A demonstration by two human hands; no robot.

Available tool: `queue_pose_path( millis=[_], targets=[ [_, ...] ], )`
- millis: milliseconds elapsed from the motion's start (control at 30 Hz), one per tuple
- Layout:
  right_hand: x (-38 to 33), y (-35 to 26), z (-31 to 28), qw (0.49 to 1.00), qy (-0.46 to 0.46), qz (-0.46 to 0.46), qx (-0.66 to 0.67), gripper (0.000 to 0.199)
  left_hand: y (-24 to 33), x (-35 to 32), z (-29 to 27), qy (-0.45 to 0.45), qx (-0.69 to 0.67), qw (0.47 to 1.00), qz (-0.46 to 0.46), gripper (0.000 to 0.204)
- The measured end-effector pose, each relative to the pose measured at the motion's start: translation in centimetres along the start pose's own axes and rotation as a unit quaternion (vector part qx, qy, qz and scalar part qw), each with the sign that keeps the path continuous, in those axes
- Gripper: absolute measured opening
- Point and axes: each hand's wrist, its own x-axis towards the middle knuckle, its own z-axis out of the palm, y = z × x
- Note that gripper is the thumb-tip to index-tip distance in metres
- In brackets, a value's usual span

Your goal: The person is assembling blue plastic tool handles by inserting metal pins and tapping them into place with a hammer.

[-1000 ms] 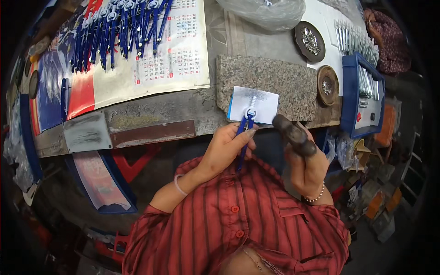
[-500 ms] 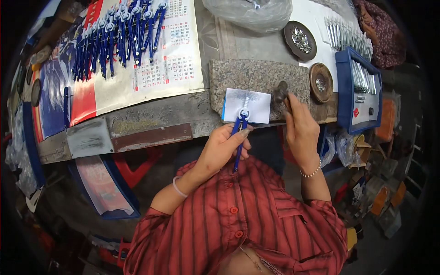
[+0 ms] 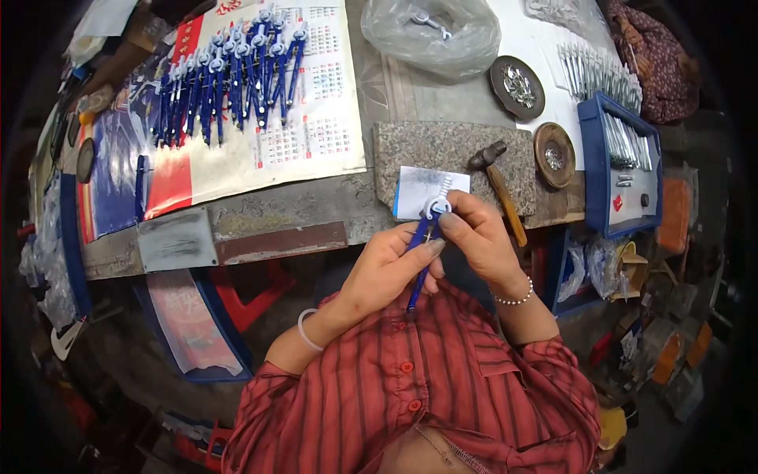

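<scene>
Between my two hands is a blue drawing compass (image 3: 437, 208) with a pale, ridged handle. My left hand (image 3: 385, 270) is closed round its blue legs, which point down toward my shirt. With thumb and fingers, my right hand (image 3: 482, 243) pinches the compass at its pale head. Just beyond lies a white paper pad (image 3: 414, 196) on a speckled stone slab (image 3: 407, 141). A hammer (image 3: 504, 197) with a wooden handle rests on the slab to the right, its handle end past the near edge. Fingers partly hide the joint of the compass.
Several blue compasses (image 3: 237, 71) lie on a calendar sheet (image 3: 316, 150) at the left. Two round dishes (image 3: 539, 156) of small metal parts stand right of the slab. Beside them is a blue tray (image 3: 591, 178) with metal legs. A plastic bag (image 3: 466, 59) lies behind. Another person's sleeve (image 3: 667, 71) shows far right.
My right hand has let go of the hammer, now lying on the slab, and has moved left to the compass head. My left hand still holds the compass, now lifted off the pad.
</scene>
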Motion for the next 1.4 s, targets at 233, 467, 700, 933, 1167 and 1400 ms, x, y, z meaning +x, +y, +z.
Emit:
queue_pose_path(
  millis=[233, 467, 700, 933, 1167, 1400],
  targets=[
    [-2.0, 2.5, 3.1, 0.995, -0.081, -0.015, 0.056, 0.042, 1.3, -0.3, -0.2, 0.120, -0.027, 0.984, 0.127, 0.032],
    [-1.1, 3.8, 3.8, 0.998, -0.048, -0.030, 0.021, 0.031, 1.6, -0.7, 0.6, 0.220, 0.194, 0.930, 0.220, 0.015],
    [-1.6, 2.1, 3.4, 0.996, -0.087, 0.022, -0.030, 0.011, 3.0, -0.1, 1.5, 0.274, 0.080, 0.938, 0.195, 0.013],
    [-1.8, 1.0, 3.3, 0.993, -0.101, 0.058, 0.023, 0.009, 2.7, -0.2, -1.6, 0.181, 0.159, 0.963, 0.124, 0.046],
    [-1.3, 2.4, 3.3, 0.997, -0.077, 0.023, 0.004, 0.009, 3.0, 0.2, -1.0, 0.218, 0.210, 0.938, 0.171, 0.031],
    [-0.6, 2.2, 4.0, 0.995, -0.071, 0.007, -0.062, 0.010, 2.5, -0.3, -2.8, 0.189, 0.130, 0.965, 0.128, 0.024]
  ],
)
